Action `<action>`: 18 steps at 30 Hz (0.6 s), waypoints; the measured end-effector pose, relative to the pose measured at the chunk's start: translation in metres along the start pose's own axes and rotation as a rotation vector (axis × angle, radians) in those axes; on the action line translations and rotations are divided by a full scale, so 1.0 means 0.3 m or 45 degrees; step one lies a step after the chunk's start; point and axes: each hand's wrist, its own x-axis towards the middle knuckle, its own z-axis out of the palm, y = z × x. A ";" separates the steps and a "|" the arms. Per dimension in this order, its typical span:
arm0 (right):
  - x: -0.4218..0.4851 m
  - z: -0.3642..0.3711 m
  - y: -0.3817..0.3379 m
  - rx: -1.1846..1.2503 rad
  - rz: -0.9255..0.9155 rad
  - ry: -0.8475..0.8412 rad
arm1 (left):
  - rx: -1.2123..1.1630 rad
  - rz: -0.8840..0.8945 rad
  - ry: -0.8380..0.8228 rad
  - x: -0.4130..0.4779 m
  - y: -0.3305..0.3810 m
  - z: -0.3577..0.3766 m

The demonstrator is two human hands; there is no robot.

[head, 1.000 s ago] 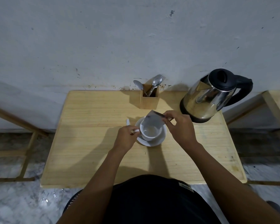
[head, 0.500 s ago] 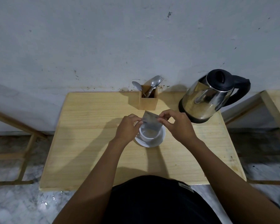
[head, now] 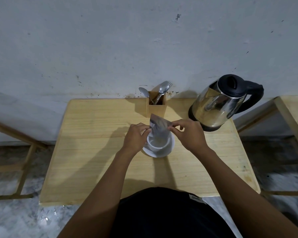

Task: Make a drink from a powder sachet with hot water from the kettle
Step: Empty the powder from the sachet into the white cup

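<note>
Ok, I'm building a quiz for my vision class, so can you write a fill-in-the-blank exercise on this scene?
1. The left hand and right hand pinch the sachet above the white cup, which stands on a ____.
2. The kettle stands at the far ____ corner of the table.
3. The kettle's lid and handle are ____.
Missing words: saucer; right; black.

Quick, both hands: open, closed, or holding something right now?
Left hand: pinches the left edge of the sachet, held over the cup.
Right hand: pinches the sachet's right edge.
</note>
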 end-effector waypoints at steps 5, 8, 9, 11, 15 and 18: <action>-0.010 0.004 -0.004 -0.012 0.025 0.078 | -0.023 -0.052 0.019 -0.005 -0.009 0.001; -0.014 -0.001 -0.009 0.013 0.051 0.096 | -0.022 -0.062 0.014 -0.004 -0.010 -0.001; -0.014 -0.002 -0.013 0.036 0.060 0.074 | -0.027 -0.064 0.006 -0.004 -0.008 0.000; -0.016 -0.001 -0.023 0.070 0.070 -0.006 | -0.058 -0.067 -0.017 -0.002 -0.004 -0.002; -0.014 -0.009 -0.020 0.090 0.114 0.028 | -0.114 -0.092 -0.029 -0.004 -0.003 0.003; -0.009 -0.014 -0.014 0.113 0.125 -0.021 | -0.199 -0.162 -0.045 -0.009 0.000 -0.005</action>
